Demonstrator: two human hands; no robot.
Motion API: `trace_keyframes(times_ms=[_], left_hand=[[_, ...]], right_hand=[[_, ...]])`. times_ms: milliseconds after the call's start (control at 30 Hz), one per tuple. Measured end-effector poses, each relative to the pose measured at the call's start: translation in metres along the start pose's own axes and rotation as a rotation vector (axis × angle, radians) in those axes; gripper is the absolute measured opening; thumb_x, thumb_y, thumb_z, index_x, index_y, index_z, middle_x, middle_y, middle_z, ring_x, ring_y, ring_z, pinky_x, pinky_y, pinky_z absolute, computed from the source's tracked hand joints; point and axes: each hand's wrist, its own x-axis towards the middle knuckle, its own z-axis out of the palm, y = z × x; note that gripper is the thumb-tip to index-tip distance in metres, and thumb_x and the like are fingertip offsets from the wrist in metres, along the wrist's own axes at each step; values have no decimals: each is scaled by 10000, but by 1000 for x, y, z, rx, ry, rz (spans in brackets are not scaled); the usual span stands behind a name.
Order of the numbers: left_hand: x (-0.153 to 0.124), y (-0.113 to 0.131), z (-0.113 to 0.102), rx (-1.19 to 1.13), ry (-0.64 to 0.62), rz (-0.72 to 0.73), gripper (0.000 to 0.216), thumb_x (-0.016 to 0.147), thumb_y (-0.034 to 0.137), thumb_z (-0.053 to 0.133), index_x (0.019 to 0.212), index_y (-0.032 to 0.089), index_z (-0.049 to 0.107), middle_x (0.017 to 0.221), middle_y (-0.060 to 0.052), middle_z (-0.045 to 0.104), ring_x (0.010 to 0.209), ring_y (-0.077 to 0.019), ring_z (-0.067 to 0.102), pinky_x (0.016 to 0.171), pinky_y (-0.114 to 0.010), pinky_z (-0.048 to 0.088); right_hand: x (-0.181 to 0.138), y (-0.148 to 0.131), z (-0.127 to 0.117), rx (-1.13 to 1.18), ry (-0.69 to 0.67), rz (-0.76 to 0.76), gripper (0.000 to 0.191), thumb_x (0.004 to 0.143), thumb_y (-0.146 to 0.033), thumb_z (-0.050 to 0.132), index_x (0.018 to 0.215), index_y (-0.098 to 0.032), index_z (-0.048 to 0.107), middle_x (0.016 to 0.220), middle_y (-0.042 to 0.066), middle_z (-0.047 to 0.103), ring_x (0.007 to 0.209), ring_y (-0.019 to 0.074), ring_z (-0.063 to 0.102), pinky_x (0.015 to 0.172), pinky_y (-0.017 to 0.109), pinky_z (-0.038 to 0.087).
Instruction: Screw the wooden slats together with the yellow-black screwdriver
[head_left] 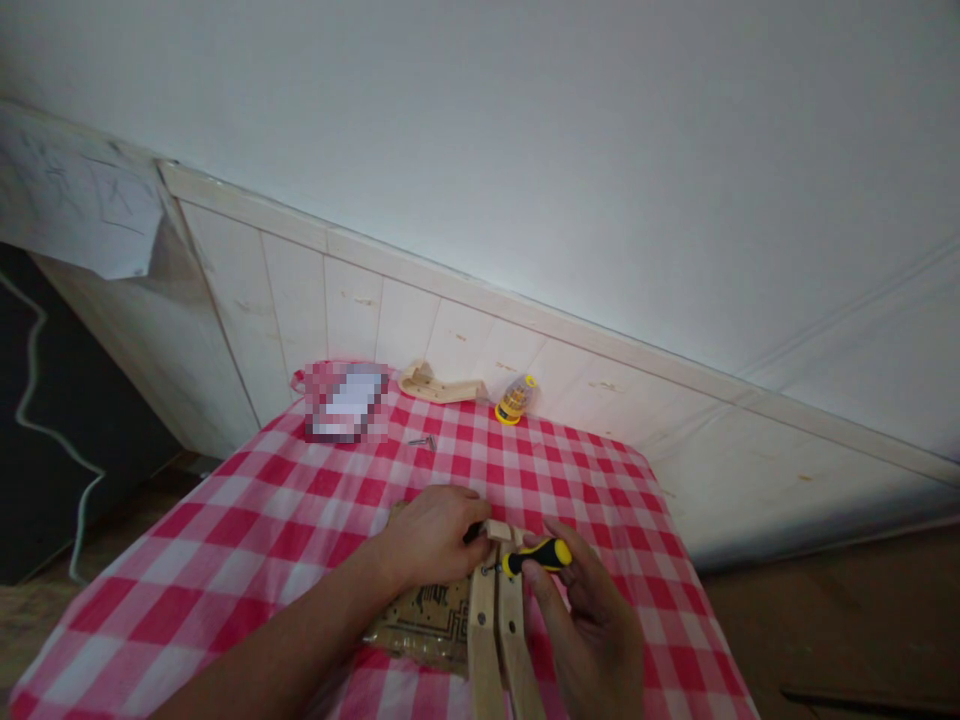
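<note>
In my right hand (592, 620) is a short screwdriver (541, 558) with a black and yellow handle, held between thumb and fingers. Its shaft points left to a screw near the top end of a pale wooden piece (484, 625). A second, similar wooden piece (516, 630) lies alongside, with a dark screw in its face. My left hand (435, 535) is closed at the upper end of the wooden pieces, its fingertips partly hidden. Under my left wrist lies a brown, dark-patterned flat item (427, 620), apparently wrapped in clear plastic.
A red-and-white checked cloth (262, 560) covers the table. Toward the wall stand a curved wooden part (442, 387), a yellow-based clear bit case (514, 402) and a blurred phone-like object (349, 403). A few small screws (424, 441) lie nearby. White panelling (352, 300) borders the far edge.
</note>
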Motion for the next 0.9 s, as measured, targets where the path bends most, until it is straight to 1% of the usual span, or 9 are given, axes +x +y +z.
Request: trace_keyframes(times_ms=[133,233,367,500,567,633,733,833,900], left_hand=[[0,-1,1,-1,1,-9,143,854,305,556,803,194,632,815,-46,688,783,-212,657,628,-285,391],[0,-1,1,-6,-8,-9,133,845,302,567,798,194,627,819,-48,689,791,-215,657,633,-284,393],[0,0,0,-5,-5,-19,134,842,302,563,785,197,621,817,-44,685,787,-213,654,622,-286,383],[0,1,-1,4,0,-6,138,840,301,558,772,196,617,801,-40,680,769,-209,650,614,-291,373],[0,1,-1,5,-3,-6,144,844,308,556,777,197,619,801,-39,680,764,-207,648,605,-289,365],[0,1,-1,9,-5,-14,150,848,318,557,786,199,623,804,-39,681,763,-206,647,596,-287,357],[-1,1,0,12,3,-10,153,857,320,548,798,202,627,808,-38,682,765,-203,645,598,-283,354],[-1,-1,1,5,7,2,152,861,314,545,802,201,629,809,-39,682,771,-202,644,607,-282,360],[0,-1,2,6,5,-2,145,855,313,558,800,199,630,809,-40,682,771,-203,644,608,-283,367]], right_hand=[[5,-6,2,-89,1,-68,222,837,-343,764,1031,-243,723,938,51,783,830,226,768,729,297,642],[6,-5,5,-127,32,-90,206,830,-362,766,983,-239,703,890,34,759,792,210,750,704,286,626],[5,-3,7,-146,84,-76,241,813,-381,785,967,-233,673,823,15,727,716,198,727,656,288,610],[4,-5,10,-128,111,-24,267,803,-387,800,946,-235,634,763,-6,691,645,183,703,531,244,566],[4,-6,11,-106,125,-3,260,808,-382,797,936,-237,623,741,-18,667,621,174,693,507,231,559],[6,-7,12,-94,149,-12,267,812,-370,792,983,-238,634,787,-8,681,643,174,701,543,242,585],[7,-7,11,-121,145,-83,242,832,-362,772,1019,-242,677,879,26,730,724,189,730,629,266,622],[8,-8,7,-164,91,-162,182,880,-348,721,1036,-256,714,905,36,770,785,201,756,696,279,645],[6,-10,4,-185,59,-190,235,915,-318,673,1142,-265,706,967,48,791,824,208,774,722,288,657]])
